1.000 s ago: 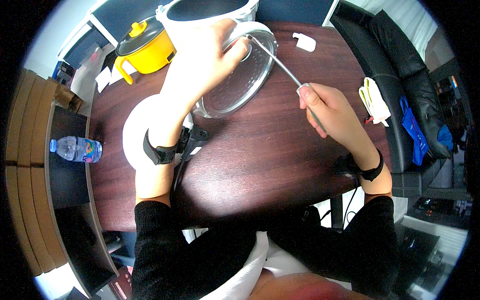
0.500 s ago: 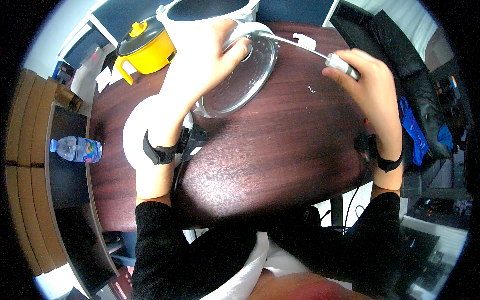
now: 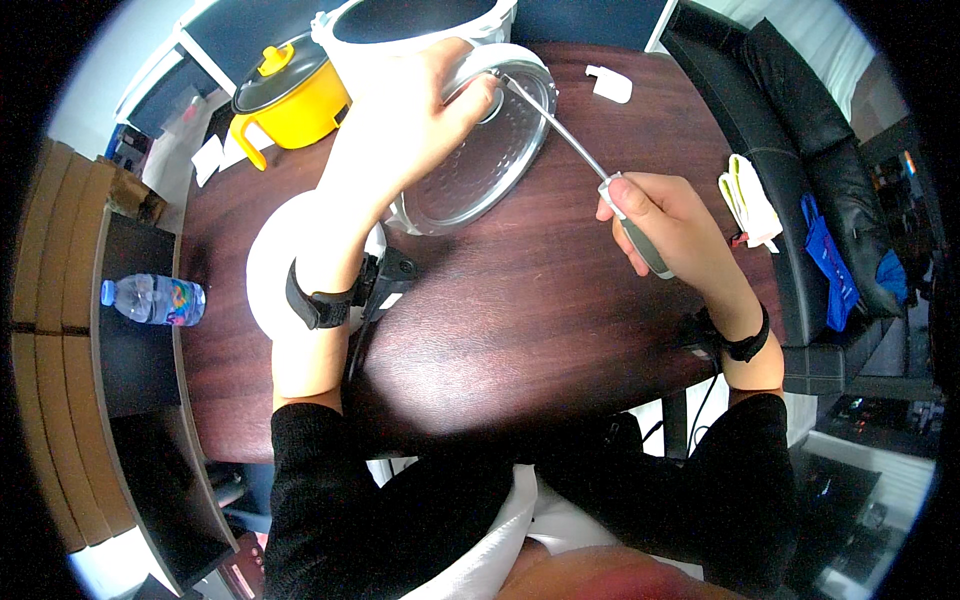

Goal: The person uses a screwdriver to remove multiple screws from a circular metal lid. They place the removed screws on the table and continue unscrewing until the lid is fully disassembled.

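Note:
My left hand [image 3: 425,115] is closed on the rim of a round cooker lid [image 3: 475,185], whose shiny disc is dotted with small holes and leans against the white cooker. In my right hand [image 3: 675,215] is a screwdriver [image 3: 570,140] with a grey and white handle. Its metal shaft slants up and left across the lid, and the tip reaches the rim right by my left thumb and fingertips. What the tip touches is too small to make out. Just behind stands the white cooker [image 3: 347,55] with a dark inside.
A yellow pot [image 3: 305,105] with a dark lid stands far left. Below my left forearm lies a white round object [image 3: 275,265]. A small white plastic piece [image 3: 610,85] lies far right, a folded cloth [image 3: 748,200] at the right edge. A water bottle [image 3: 158,300] is left of the table.
My right hand has moved left and nearer to me, swinging the screwdriver's handle down, so the shaft now slopes more steeply. The cloth at the right edge has come into sight. My left hand stays put.

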Demonstrator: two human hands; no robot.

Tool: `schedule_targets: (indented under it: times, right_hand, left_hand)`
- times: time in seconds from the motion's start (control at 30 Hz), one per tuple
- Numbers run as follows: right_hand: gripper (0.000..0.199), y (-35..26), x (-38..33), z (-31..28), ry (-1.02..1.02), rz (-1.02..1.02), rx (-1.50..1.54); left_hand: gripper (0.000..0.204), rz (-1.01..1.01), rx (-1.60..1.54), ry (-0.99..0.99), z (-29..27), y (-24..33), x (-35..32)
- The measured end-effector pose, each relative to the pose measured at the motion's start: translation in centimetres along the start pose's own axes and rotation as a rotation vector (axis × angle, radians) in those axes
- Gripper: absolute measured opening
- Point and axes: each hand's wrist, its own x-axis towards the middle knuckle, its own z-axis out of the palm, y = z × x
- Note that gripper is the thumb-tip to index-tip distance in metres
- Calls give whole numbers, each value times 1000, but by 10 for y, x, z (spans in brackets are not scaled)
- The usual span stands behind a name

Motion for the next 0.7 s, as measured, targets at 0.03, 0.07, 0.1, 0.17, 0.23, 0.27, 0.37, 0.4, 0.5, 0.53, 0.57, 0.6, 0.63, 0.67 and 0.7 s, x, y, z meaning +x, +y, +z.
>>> schedule_targets:
  times: [0.03,0.07,0.1,0.17,0.23,0.27,0.37,0.4,0.5,0.53,0.57,0.6,0.63,0.67,0.7]
  right_hand:
    - [44,0,1,1,-1,-6,-10]
    - [44,1,1,1,8,-10,-11]
    - [44,3,2,1,18,-15,-11]
    - [43,3,3,1,27,-17,-18]
    - [43,3,3,2,33,-16,-31]
    - [43,2,3,2,43,-18,-41]
    - [41,2,3,0,115,-81,-207]
    - [40,3,4,-4,168,-138,-353]
    - [37,-7,9,-14,333,-351,-719]
    - [36,-13,11,-19,391,-429,-831]
    - [33,-17,13,-25,448,-470,-975]
    - [33,-23,13,-29,504,-512,-1078]
    - [33,-28,12,-33,561,-550,-1183]
    - [34,-33,12,-37,607,-566,-1236]
    - [32,-39,12,-41,642,-633,-1279]
  left_hand:
    - [45,11,12,10,1,0,0]
    - [44,22,23,21,1,0,0]
    - [44,28,27,17,1,0,0]
    - [44,34,34,8,2,0,0]
    - [43,21,27,1,1,0,0]
    - [43,16,23,-3,1,0,0]
    - [42,34,42,12,3,0,0]
    - [41,47,48,21,4,-1,1]
    - [41,66,71,39,5,-5,0]
    - [41,62,76,43,5,-7,0]
    - [41,57,80,46,4,-7,-1]
    - [40,55,82,35,2,-6,-1]
    - [40,54,80,24,2,-4,0]
    - [40,53,78,13,2,-3,-1]
    - [39,66,93,24,3,-1,-1]
